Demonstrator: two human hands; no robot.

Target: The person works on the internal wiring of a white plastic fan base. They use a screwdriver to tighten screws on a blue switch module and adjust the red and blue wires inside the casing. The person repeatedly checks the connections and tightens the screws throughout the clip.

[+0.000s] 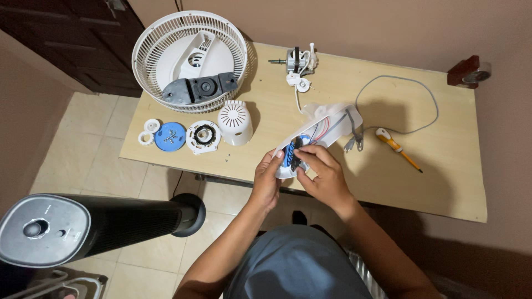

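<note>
Gripping a white fan housing (327, 128), both hands (299, 171) touch its blue part (286, 160).

No packages, labels, signs or screens show anywhere in this view — not on the counter (443, 182), nor on the floor beside it.
</note>
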